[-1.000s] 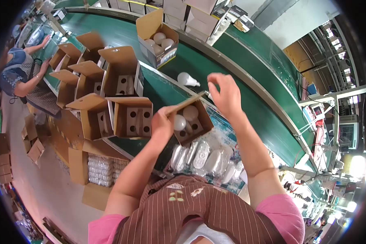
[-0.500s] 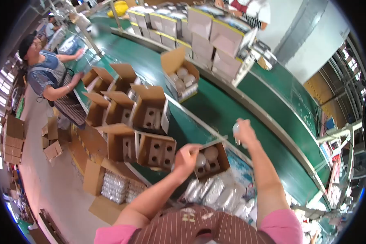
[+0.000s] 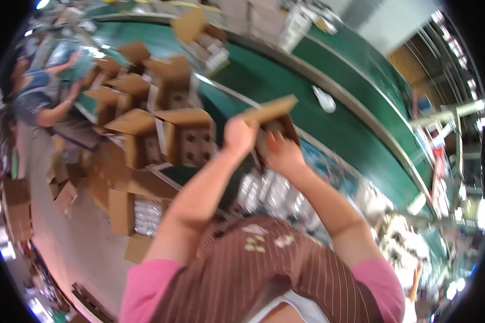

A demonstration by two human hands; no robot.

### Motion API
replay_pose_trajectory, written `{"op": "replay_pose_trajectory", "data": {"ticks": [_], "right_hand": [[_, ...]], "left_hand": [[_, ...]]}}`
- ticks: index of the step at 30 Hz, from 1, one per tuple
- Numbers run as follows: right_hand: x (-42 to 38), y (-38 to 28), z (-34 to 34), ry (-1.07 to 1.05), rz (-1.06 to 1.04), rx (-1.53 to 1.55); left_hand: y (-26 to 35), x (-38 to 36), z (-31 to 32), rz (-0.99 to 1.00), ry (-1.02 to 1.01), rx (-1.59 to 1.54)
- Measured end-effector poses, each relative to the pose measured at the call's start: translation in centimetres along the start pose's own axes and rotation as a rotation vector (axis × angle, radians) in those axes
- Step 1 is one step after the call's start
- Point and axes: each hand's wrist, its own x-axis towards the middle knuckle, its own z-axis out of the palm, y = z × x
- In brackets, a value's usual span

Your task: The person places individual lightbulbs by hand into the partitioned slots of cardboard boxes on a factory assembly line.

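Note:
My left hand (image 3: 239, 135) is closed on the raised flap (image 3: 275, 110) of a small brown box in front of me. At that box's opening is my right hand (image 3: 282, 153), its fingers bent over the inside; motion blur hides whether they hold anything. A white bulb (image 3: 324, 100) lies alone on the green conveyor (image 3: 264, 81), beyond the box. Just left of my left hand stands an open box with a holed insert (image 3: 191, 142). Clear plastic packs (image 3: 272, 191) lie between the box and my apron.
More open boxes (image 3: 129, 126) stand to the left, near a co-worker (image 3: 43, 97). Another open box (image 3: 202, 40) sits farther back on the belt. A carton of plastic packs (image 3: 122, 211) is at lower left. A metal rail (image 3: 355, 102) runs along the conveyor.
My right hand has moved from over the belt to the box, and a bulb now lies on the belt. My left hand has gone to the box's flap, now raised. The view has shifted.

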Motion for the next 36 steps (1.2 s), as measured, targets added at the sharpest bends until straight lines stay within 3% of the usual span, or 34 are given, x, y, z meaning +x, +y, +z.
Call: {"op": "replay_pose_trajectory", "data": {"ticks": [1,2,3,4,5,7,13,14,17,20,21,22,23,24,25,26,27,28,29,31,33,35,36], "right_hand": [[-0.3,0.0,1.1,0.006,-0.062,-0.022],[0.8,1.2,3.1,-0.081,-0.099,-0.188],[0.5,-0.7,0.2,0.173,-0.287,-0.318],[1.6,2.5,5.2,0.098,-0.179,-0.117],[1.2,-0.6,-0.3,-0.165,-0.093,-0.24],[1.8,-1.3,-1.7,-0.32,0.015,-0.204],[1.9,-1.7,-0.6,-0.203,-0.034,-0.192],[2.2,-1.9,-1.5,-0.359,0.04,-0.158],[2.8,-1.4,0.1,-0.416,0.105,-0.116],[2.9,0.0,0.8,-0.377,-0.052,-0.026],[1.7,0.7,-0.3,-0.112,-0.231,0.184],[1.7,0.0,-3.2,-0.069,-0.158,0.224],[2.8,0.8,-5.5,-0.207,-0.071,0.319],[2.5,2.6,-7.2,0.029,-0.075,0.514],[2.8,5.1,-8.2,0.221,0.051,0.562],[3.7,7.2,-9.2,0.331,0.205,0.649],[4.7,8.9,-10.4,0.307,0.302,0.377],[6.5,13.0,-7.7,0.365,0.222,0.245],[8.2,14.9,-6.5,0.233,0.263,0.165],[10.7,17.8,-3.5,0.207,0.236,-0.019],[12.9,21.8,-0.2,0.202,0.297,-0.022],[13.5,22.2,0.2,0.174,0.35,-0.037],[13.7,23.0,0.9,0.208,0.414,-0.019]], "left_hand": [[-0.7,0.3,0.3,0.25,0.037,0.25],[-2.2,1.1,1.3,0.255,0.047,0.369],[-1.7,0.8,0.9,0.058,0.079,0.086],[-0.8,0.1,0.7,0.005,0.098,-0.065],[-1.2,0.4,1.3,-0.049,0.013,-0.1],[-1.7,0.3,1.5,0.003,0.029,-0.209],[-0.8,-0.2,0.5,-0.011,0.005,-0.208],[-0.8,-0.2,0.6,0.001,0.023,-0.224],[-1.0,-0.2,0.9,0.001,0.03,-0.274],[-1.2,-0.2,1.1,0.009,0.067,-0.2],[-2.1,0.1,1.7,0.034,0.104,-0.11],[-1.8,0.3,1.0,0.001,0.067,0.013],[-2.0,-0.1,0.0,0.094,0.023,-0.048],[-2.0,-0.4,0.1,0.103,0.033,-0.213],[-0.4,-0.9,-0.7,-0.031,-0.014,-0.197],[-4.4,-0.1,3.2,-0.022,0.012,-0.621],[0.0,-0.2,-0.5,-0.088,-0.041,-0.29],[0.8,-0.2,-0.8,-0.145,-0.039,-0.335],[0.9,-0.3,-0.5,-0.11,-0.053,-0.321],[-0.1,-0.3,-0.2,-0.06,-0.029,-0.272],[-1.1,-0.6,0.9,-0.013,0.042,-0.351],[0.7,-0.8,-0.6,-0.15,-0.004,-0.416],[0.3,-0.8,0.1,-0.073,0.05,-0.354]]}}
